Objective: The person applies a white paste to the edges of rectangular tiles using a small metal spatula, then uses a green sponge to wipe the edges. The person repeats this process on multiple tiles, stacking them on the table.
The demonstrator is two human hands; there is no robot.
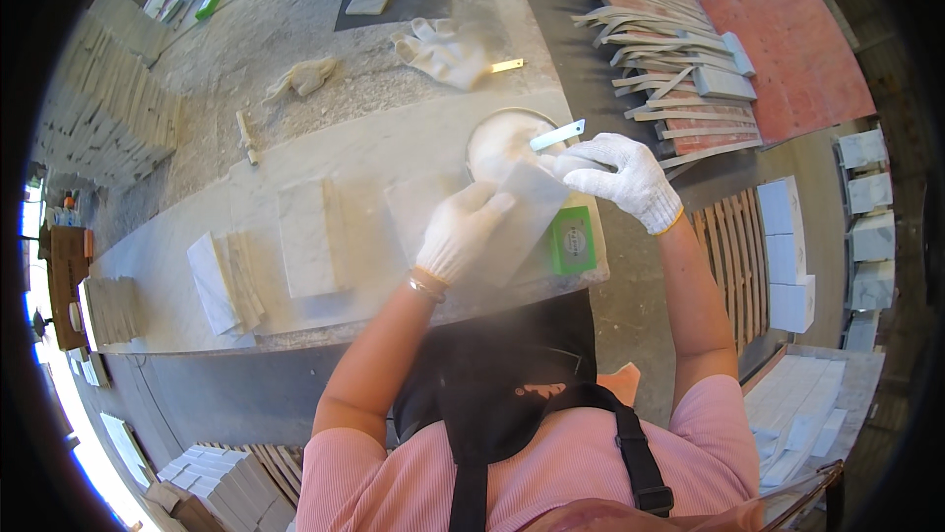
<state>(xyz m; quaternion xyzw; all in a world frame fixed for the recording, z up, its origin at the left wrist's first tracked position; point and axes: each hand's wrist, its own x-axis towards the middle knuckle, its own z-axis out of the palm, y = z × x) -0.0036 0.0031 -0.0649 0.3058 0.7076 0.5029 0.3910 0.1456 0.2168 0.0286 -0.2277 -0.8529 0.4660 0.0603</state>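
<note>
My left hand, in a white knit glove, grips a pale flat tile whose edges blur. My right hand, gloved alike, pinches a small whitish object just above the tile's far corner; its kind is not clear. Beyond both hands sits a round dish of white powder. A light-blue strip with a hole at its end reaches over the dish's right rim, close to my right fingertips. A green-framed box lies right of the tile at the table's edge.
Marble tiles stand in small stacks leftward on the dusty table. Farther off lie a loose glove, a yellow strip and a crumpled cloth. Tall tile stacks rise at left; long strips lie at right.
</note>
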